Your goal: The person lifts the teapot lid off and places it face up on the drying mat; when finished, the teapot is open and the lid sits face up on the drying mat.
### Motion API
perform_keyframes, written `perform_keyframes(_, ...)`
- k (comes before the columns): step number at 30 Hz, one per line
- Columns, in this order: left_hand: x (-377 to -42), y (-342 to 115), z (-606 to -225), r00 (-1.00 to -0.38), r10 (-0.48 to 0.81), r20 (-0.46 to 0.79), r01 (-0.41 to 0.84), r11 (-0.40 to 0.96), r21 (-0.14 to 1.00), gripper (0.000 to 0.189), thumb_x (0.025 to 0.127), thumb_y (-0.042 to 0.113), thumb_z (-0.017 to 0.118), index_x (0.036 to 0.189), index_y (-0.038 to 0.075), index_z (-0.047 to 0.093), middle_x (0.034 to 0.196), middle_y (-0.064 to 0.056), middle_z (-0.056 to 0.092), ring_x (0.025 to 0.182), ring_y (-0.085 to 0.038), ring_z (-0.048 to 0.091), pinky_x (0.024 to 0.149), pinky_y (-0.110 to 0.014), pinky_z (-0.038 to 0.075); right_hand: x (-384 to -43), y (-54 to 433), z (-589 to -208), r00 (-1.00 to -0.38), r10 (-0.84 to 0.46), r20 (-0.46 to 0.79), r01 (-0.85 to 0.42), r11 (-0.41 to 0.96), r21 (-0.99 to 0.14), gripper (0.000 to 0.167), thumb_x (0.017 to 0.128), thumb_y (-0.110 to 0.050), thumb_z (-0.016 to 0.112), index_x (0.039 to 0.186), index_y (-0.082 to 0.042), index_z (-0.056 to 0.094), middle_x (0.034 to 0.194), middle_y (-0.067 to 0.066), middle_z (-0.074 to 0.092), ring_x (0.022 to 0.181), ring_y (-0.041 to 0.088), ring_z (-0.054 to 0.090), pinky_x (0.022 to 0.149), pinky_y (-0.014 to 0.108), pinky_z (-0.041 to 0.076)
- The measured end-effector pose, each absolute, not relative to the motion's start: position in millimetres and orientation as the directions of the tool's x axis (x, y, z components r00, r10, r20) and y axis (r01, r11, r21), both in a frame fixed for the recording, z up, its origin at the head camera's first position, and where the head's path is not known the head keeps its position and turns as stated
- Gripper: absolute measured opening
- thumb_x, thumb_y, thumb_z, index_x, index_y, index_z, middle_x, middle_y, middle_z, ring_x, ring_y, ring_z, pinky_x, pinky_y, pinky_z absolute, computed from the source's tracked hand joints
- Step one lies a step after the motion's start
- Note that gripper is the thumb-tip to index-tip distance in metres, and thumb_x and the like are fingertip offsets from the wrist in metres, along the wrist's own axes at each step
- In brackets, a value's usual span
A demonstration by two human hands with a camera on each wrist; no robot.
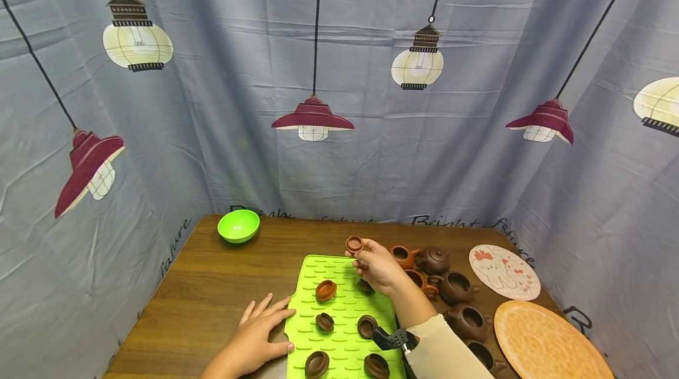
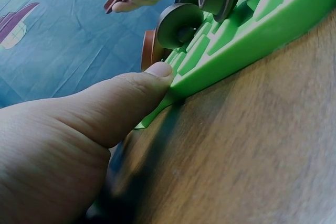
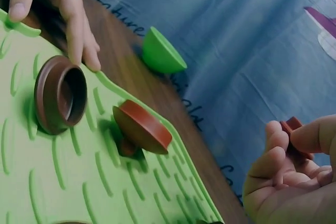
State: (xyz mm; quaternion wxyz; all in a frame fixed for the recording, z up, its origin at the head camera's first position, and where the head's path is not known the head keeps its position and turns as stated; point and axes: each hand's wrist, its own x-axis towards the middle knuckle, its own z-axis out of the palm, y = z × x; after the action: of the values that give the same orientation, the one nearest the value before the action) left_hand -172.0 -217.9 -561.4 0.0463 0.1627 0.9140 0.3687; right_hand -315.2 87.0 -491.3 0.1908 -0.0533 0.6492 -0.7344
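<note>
Above the far end of the green drying mat [image 1: 347, 346], my right hand [image 1: 378, 268] pinches a small reddish-brown teapot lid [image 1: 354, 244] between thumb and fingers. On the mat lie an orange-brown lid [image 1: 326, 290] and several dark brown ones, such as the dark lid [image 1: 367, 326] near the middle. Another dark lid [image 1: 365, 286] is partly covered by the right hand. My left hand [image 1: 257, 338] lies with spread fingers at the mat's left side. In the left wrist view its thumb [image 2: 139, 90] touches the mat's rim.
Several lidless teapots, brown and reddish like the dark teapot [image 1: 469, 321], crowd the table right of the mat. Further right lie a round rabbit-print mat [image 1: 504, 273] and a round tan board [image 1: 549, 340]. A green bowl [image 1: 239, 226] stands at the back left.
</note>
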Motion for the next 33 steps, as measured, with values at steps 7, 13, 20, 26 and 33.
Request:
perform_keyframes(7,-173.6,-218.9,-561.7,-0.944,0.328,0.029,0.258,0.684,0.682,0.072,0.087,0.053,0.081,0.147,0.017,0.061,0.167,-0.007,0.042,0.158,-0.051,0.020,0.120,-0.076,-0.001,-315.7,69.7,-493.1,-0.921,-0.343,-0.188,0.197,0.006,-0.980,0.035,0.109,-0.010,0.053,0.142,-0.002,0.047,0.127,0.024,0.064,0.078,0.013,0.056,0.064,0.021,0.048)
perform_keyframes(13,-173.7,-219.3,-558.8,-0.945,0.327,0.028,0.256,0.683,0.684,0.073,0.087,0.054,0.080,0.147,0.017,0.060,0.167,-0.007,0.042,0.158,-0.050,0.019,0.120,-0.076,-0.001,-313.8,49.5,-494.7,-0.921,-0.326,-0.214,0.209,0.051,-0.977,0.036,0.109,-0.015,0.056,0.141,-0.001,0.048,0.129,0.027,0.064,0.077,0.013,0.057,0.067,0.024,0.050)
perform_keyframes(20,-172.9,-218.6,-558.7,-0.943,0.333,0.015,0.252,0.684,0.685,0.073,0.088,0.054,0.080,0.147,0.017,0.060,0.167,-0.007,0.041,0.158,-0.050,0.018,0.120,-0.077,-0.002,-311.6,33.9,-503.8,-0.915,-0.325,-0.240,0.220,0.099,-0.971,0.033,0.108,-0.005,0.050,0.139,0.003,0.045,0.127,0.030,0.065,0.073,0.015,0.054,0.065,0.027,0.046)
perform_keyframes(26,-174.6,-218.5,-559.4,-0.942,0.334,0.010,0.254,0.696,0.672,0.073,0.087,0.057,0.079,0.148,0.020,0.060,0.167,-0.005,0.042,0.158,-0.049,0.019,0.120,-0.078,0.000,-308.9,26.7,-514.7,-0.921,-0.279,-0.270,0.234,0.156,-0.960,0.029,0.105,-0.004,0.054,0.133,0.003,0.049,0.115,0.023,0.071,0.070,0.015,0.055,0.060,0.025,0.043)
perform_keyframes(33,-173.1,-219.2,-558.5,-0.943,0.333,0.007,0.247,0.685,0.685,0.073,0.088,0.055,0.079,0.148,0.019,0.060,0.167,-0.006,0.041,0.158,-0.050,0.017,0.120,-0.078,-0.002,-310.6,26.2,-517.9,-0.906,-0.272,-0.323,0.259,0.244,-0.934,0.019,0.105,-0.006,0.055,0.123,0.001,0.055,0.107,0.016,0.073,0.068,0.015,0.050,0.058,0.025,0.038)
